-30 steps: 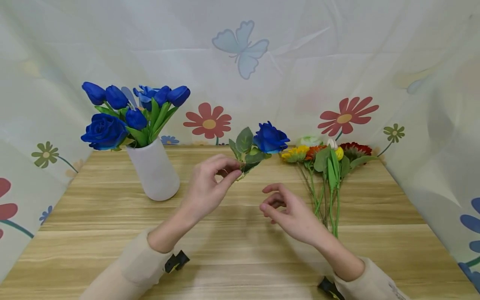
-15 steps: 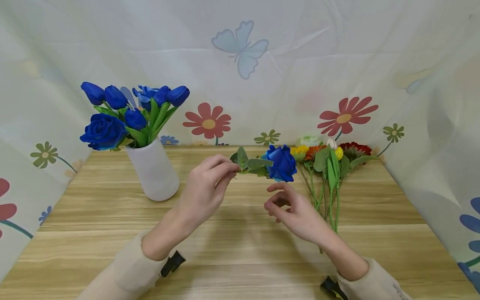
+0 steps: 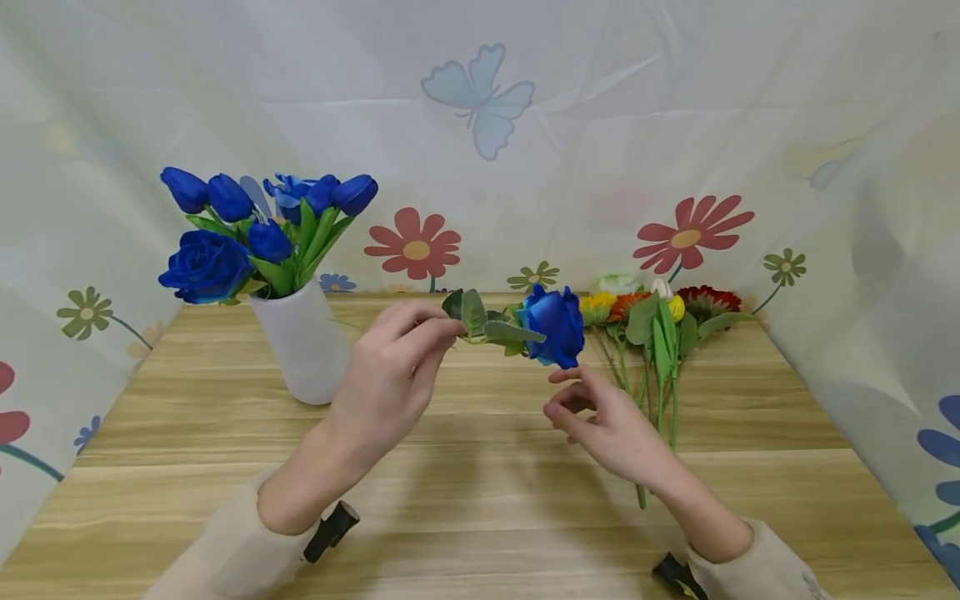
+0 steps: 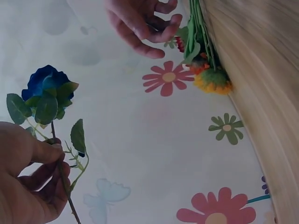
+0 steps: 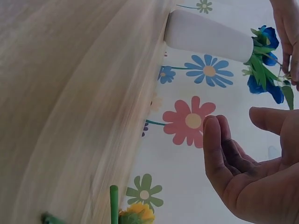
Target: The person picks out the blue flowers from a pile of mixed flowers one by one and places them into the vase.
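My left hand [image 3: 390,375] pinches the leafy stem of a blue rose [image 3: 553,323] between thumb and fingers. In the head view the rose lies nearly sideways above the table, its bloom pointing right. The left wrist view shows the thin stem [image 4: 65,184] running below the fingertips. My right hand [image 3: 611,425] hovers just below and right of the bloom, its fingers loosely curled with nothing in them. A white vase [image 3: 296,346] stands at the left, filled with blue tulips [image 3: 231,198] and blue roses [image 3: 206,265].
Behind my right hand, a bunch of loose flowers lies on the wooden table [image 3: 480,517]: a yellow one [image 3: 597,308], an orange one [image 3: 626,307], a dark red one [image 3: 708,302] and green stems [image 3: 662,358]. A patterned curtain [image 3: 300,108] hangs behind the table.
The rose has tipped from slanting upward to nearly level, with its bloom lower. My left hand has shifted left and my right hand slightly right. The vase has not moved.
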